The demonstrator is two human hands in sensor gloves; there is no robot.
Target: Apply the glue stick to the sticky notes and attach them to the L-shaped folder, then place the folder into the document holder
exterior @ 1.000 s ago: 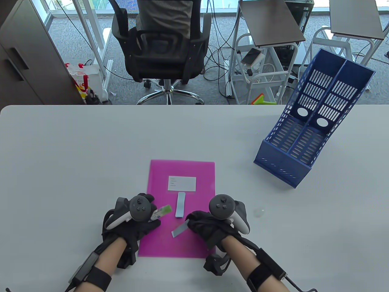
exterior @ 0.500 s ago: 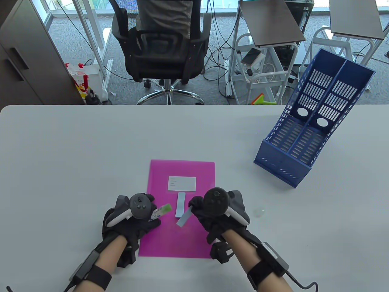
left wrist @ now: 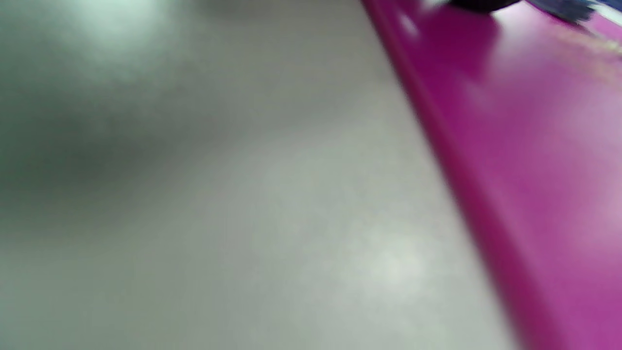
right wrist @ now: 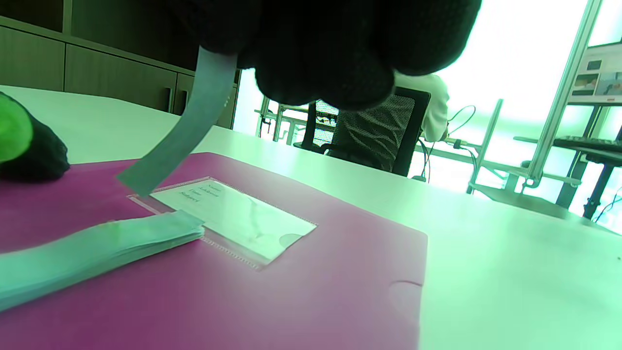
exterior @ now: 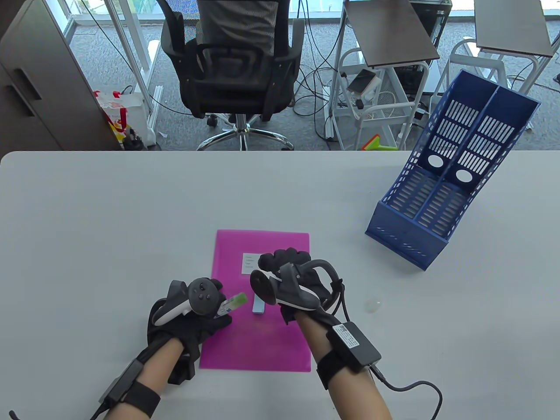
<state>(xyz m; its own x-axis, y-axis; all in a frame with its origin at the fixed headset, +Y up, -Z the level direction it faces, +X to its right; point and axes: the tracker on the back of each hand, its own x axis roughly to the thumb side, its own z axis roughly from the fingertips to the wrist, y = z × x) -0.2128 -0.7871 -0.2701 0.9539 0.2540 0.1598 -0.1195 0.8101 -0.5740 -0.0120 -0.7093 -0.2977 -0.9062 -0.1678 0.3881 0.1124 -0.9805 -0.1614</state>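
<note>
A magenta L-shaped folder (exterior: 262,345) lies flat near the table's front edge, with a white label (right wrist: 233,216) on it. A pad of pale blue sticky notes (exterior: 258,308) (right wrist: 92,253) rests on the folder below the label. My right hand (exterior: 284,262) hovers over the label and pinches one blue note strip (right wrist: 187,131), which hangs down with its tip close above the folder. My left hand (exterior: 205,315) stays at the folder's left edge and grips a green-capped glue stick (exterior: 234,302). In the left wrist view the folder (left wrist: 534,146) is only a blur.
A blue two-slot document holder (exterior: 442,188) leans back at the right of the white table (exterior: 131,218). A small clear cap-like thing (exterior: 373,305) lies right of the folder. An office chair (exterior: 232,65) stands beyond the far edge.
My right hand has lifted the blue strip off the lower folder, turned over and carried it forward over the label. The left hand and glue stick have stayed still.
</note>
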